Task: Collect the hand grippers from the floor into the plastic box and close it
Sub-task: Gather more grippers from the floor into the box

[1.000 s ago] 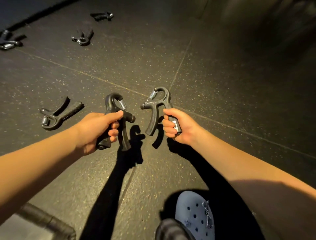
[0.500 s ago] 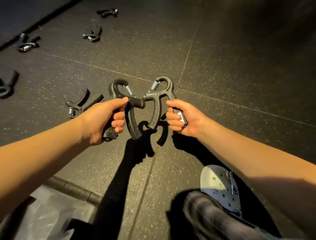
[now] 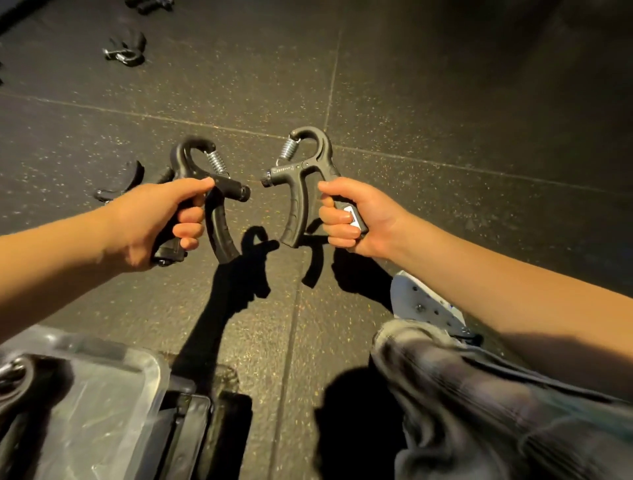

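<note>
The left grip (image 3: 154,219) hides one handle of the left hand gripper (image 3: 226,186) and half of a floor hand gripper (image 3: 120,181) just beyond it. Right of it, the right grip (image 3: 356,219) hides a handle of the right hand gripper (image 3: 298,171). Far beyond the left grip, a distant hand gripper (image 3: 150,4) is cut by the top edge. Below it, the plastic box (image 3: 156,368) runs off the left and bottom edges, contents blurred. Lower right, a smeared trouser leg (image 3: 479,394) hides part of a pale shoe (image 3: 421,301).

Matt black plastic hand grippers (image 3: 301,186) are fitted with bright metal springs (image 3: 287,148); clear glossy plastic box (image 3: 102,404); speckled floor (image 3: 445,102).
</note>
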